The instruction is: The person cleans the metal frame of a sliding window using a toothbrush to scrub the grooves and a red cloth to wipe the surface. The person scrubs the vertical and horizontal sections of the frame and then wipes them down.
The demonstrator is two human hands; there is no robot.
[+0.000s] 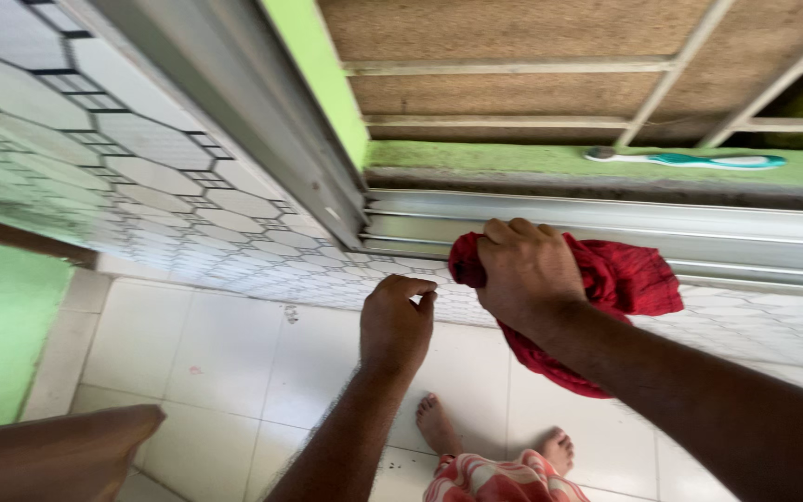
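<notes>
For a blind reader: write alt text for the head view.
The right hand presses a red cloth against a metal window track; the left hand rests beside it. A toothbrush lies on the green sill.

Right hand (524,270) gripping a red cloth (625,279) against the metal window track (699,237) at centre right, left hand (395,323) curled just beside it.

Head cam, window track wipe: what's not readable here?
- Red cloth: the part under the right hand is hidden, as is its contact with the metal track.
- Left hand: fingers curled; anything pinched is hidden.
- Toothbrush on the green sill: bristles too small to make out.
- Brown object: cut off by the bottom-left edge.
</notes>
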